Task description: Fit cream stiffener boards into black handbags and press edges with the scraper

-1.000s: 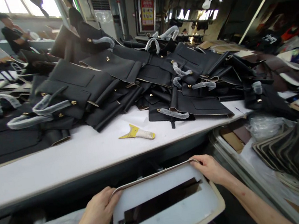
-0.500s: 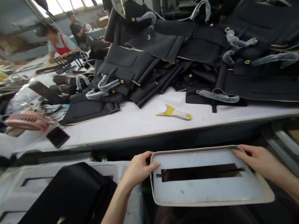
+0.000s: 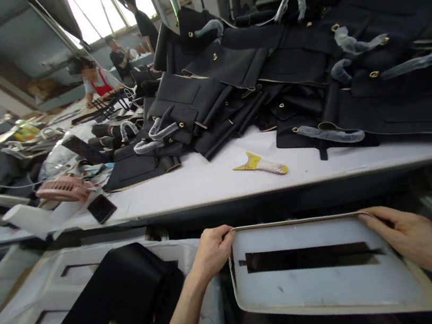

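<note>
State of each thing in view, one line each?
Slotted panel: held at both upper corners
Left hand: gripping panel's upper left corner
Right hand: gripping panel's upper right corner
Yellow tool: lying on white tabletop
Black bag pieces: piled on tabletop
Bag handles: plastic-wrapped
Pink fan: can't tell whether running
Dark phone-like device: lying flat

Left grip (image 3: 214, 248) and right grip (image 3: 405, 234) curled, forearms (image 3: 181, 317) converging

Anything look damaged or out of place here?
I see no spill. The pale panel between left hand and right hand has dark smudges marring its surface, and the black bag pieces on the white table are heaped at jumbled angles.
</note>
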The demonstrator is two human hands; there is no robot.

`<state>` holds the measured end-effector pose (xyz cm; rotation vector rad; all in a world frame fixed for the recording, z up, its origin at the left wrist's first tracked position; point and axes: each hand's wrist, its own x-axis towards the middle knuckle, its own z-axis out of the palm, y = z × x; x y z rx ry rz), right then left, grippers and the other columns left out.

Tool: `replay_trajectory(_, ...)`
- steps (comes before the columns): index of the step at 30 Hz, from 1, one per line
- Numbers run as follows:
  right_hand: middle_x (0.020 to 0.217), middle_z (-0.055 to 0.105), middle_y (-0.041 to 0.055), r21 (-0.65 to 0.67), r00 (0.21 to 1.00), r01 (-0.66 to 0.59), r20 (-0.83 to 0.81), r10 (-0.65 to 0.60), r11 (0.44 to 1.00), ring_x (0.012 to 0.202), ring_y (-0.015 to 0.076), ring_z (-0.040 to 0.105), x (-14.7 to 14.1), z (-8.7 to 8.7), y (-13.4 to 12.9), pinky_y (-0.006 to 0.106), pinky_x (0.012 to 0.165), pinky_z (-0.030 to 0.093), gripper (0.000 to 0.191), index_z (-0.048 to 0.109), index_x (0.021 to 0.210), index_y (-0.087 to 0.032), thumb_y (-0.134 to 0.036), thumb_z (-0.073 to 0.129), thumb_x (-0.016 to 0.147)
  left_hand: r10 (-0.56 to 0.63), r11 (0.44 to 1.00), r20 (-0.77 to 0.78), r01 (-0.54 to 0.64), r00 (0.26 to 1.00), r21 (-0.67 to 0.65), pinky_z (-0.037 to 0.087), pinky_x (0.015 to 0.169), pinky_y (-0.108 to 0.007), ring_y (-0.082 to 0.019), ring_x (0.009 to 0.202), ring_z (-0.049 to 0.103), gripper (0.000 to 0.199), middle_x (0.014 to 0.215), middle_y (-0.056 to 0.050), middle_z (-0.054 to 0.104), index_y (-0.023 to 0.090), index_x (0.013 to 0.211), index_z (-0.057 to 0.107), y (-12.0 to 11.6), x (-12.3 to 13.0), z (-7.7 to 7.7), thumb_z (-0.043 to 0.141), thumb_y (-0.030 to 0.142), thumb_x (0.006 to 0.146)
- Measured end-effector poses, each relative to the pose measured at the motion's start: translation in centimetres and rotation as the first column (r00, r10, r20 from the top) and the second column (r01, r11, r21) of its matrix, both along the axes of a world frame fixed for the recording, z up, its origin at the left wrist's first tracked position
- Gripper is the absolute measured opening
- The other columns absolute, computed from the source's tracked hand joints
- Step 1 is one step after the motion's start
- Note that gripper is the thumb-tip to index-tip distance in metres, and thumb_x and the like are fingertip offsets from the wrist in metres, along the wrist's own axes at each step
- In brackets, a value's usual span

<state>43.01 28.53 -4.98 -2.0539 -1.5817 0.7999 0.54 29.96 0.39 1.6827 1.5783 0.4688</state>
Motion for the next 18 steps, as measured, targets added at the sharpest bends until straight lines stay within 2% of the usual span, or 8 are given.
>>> replay_trajectory(5,0.096,0.075,-0.0013,-0.021,0.999,0.036,-0.011,-0.036,0.999,0.09,0.0282,0.068,-0.5,0.4,-0.2,0.039,0.081,0.051,0.048,0.075,0.091,-0.03,-0.066,0.055,0.067,-0.014,0.997,0.081,0.021,0.997,-0.078,0.042,0.065,-0.023,-0.017,0.076,0.062,0.035,0.082,0.0,0.071,0.019,0.104,0.076,-0.3,-0.5,0.4,0.046,0.025,0.087)
replay_trajectory(8,0.094,0.075,-0.0009,-0.014,0.998,0.059,-0.023,-0.06,0.998,0.086,0.0281,0.069,-1.0,1.0,-0.2,0.039,0.08,0.052,0.047,0.075,0.088,-0.03,-0.065,0.054,0.065,0.031,0.99,0.162,-0.008,0.986,-0.138,0.045,0.072,-0.024,-0.021,0.086,0.064,0.038,0.089,-0.001,0.073,0.019,0.108,0.076,-0.3,-0.7,0.3,0.048,0.022,0.083)
replay_trajectory(11,0.091,0.075,-0.0007,-0.001,0.997,0.069,-0.024,-0.069,0.998,0.082,0.0272,0.069,-1.3,1.2,-0.3,0.038,0.078,0.052,0.044,0.075,0.086,-0.03,-0.064,0.055,0.066,0.074,0.977,0.216,-0.028,0.974,-0.211,0.045,0.074,-0.025,-0.022,0.088,0.063,0.041,0.089,-0.001,0.074,0.018,0.109,0.076,-0.1,-0.8,0.2,0.05,0.02,0.078)
replay_trajectory(15,0.089,0.075,-0.0018,0.022,0.999,0.052,-0.006,-0.052,0.998,0.076,0.0245,0.068,-0.9,0.4,-0.3,0.035,0.078,0.052,0.04,0.075,0.087,-0.032,-0.062,0.055,0.07,0.109,0.957,0.259,-0.031,0.96,-0.287,0.043,0.072,-0.025,-0.02,0.081,0.059,0.044,0.086,-0.002,0.073,0.017,0.109,0.076,0.2,-1.0,0.2,0.05,0.019,0.074)
replay_trajectory(18,0.09,0.074,-0.0035,0.023,0.999,0.017,0.039,-0.017,1.0,0.077,0.023,0.068,0.0,-0.9,-0.4,0.034,0.075,0.052,0.039,0.073,0.089,-0.034,-0.064,0.054,0.074,0.134,0.951,0.269,-0.048,0.954,-0.305,0.043,0.074,-0.026,-0.021,0.084,0.058,0.042,0.085,-0.002,0.072,0.016,0.107,0.077,0.2,-1.1,0.2,0.051,0.02,0.074)
